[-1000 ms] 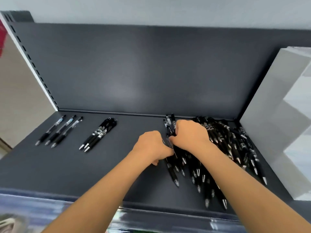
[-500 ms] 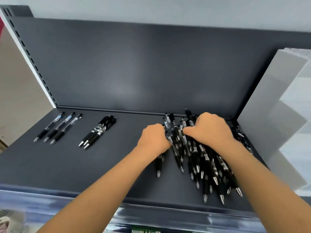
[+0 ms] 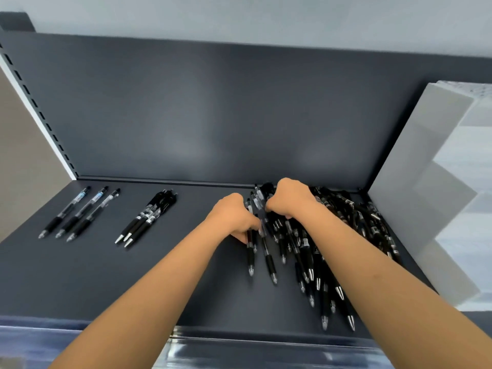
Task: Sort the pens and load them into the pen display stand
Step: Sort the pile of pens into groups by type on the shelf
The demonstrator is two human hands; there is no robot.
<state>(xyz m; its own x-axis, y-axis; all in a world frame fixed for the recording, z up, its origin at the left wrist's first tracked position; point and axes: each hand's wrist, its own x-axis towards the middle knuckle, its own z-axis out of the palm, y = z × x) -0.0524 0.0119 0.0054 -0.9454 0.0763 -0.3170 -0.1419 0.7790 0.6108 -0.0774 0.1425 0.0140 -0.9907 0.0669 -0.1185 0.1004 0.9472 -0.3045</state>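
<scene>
Leftmost, three clear-barrelled pens lie in a row on the shelf, with a bunch of black pens just right of them, then bare shelf. At centre, the left hand curls its fingers round pens at the left edge of the pile of pens. The right hand grips into the pile's top. The pile reaches a white stepped block at far right.

The surface lies open along the front edge and middle of the shelf. A pen heap fills the right rear corner, against the white stand walling the right edge. Three clear pens and a black pen bundle occupy the left rear.
</scene>
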